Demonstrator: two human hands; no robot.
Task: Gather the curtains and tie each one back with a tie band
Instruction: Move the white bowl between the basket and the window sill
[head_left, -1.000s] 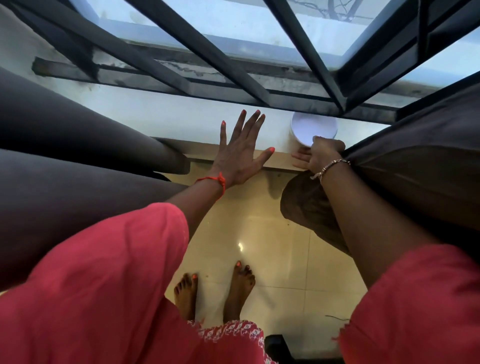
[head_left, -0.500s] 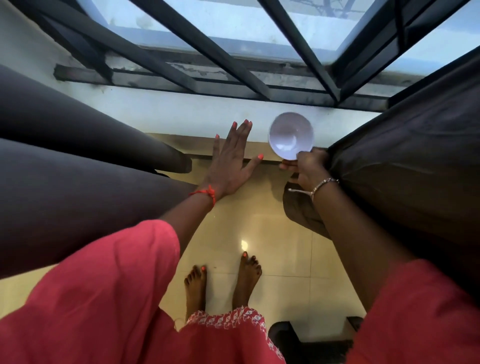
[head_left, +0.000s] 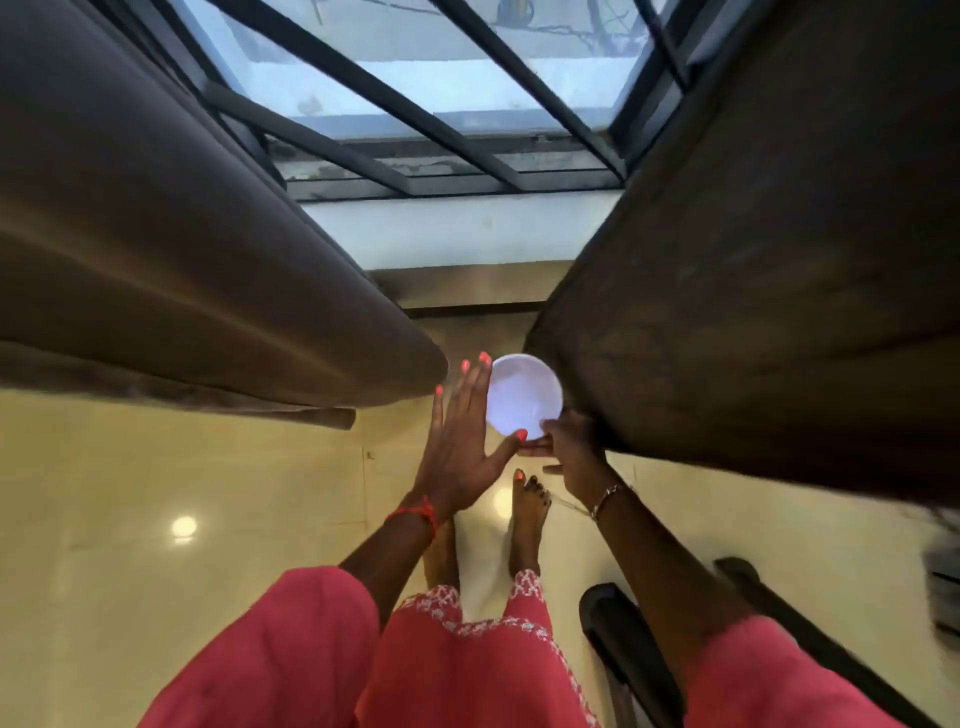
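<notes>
1. The floor (head_left: 208, 493) is of glossy beige tiles with a round spot of reflected light. Beyond it stands a window (head_left: 415, 130) with dark slanted bars above a pale sill (head_left: 457, 234).
2. The left curtain (head_left: 156, 260), brown-grey and in thick folds, hangs down on the left side of the window. Its lower end is near the fingertips of the left hand, but apart from them.
3. The right curtain (head_left: 753, 286), darker brown, hangs on the right side. Its lower edge lies just beside the right hand.
4. Between the two curtains a white bowl (head_left: 524, 395) is held up in the air above the floor, its hollow side toward the camera.
5. The right hand (head_left: 571, 447) has curled fingers and pinches the lower rim of the bowl. Its back touches the right curtain; I cannot tell whether it also holds cloth.
6. The left hand (head_left: 462, 457) is spread flat, the fingers straight and pointing up along the left edge of the bowl. The thumb reaches across to the lower rim.
7. A red thread (head_left: 415, 514) is around the left wrist and a thin bracelet (head_left: 605, 499) around the right wrist. A pale strand runs beside the bracelet; what it is, I cannot tell.
8. Below are bare feet (head_left: 530, 514) and pink clothing (head_left: 311, 649).
</notes>
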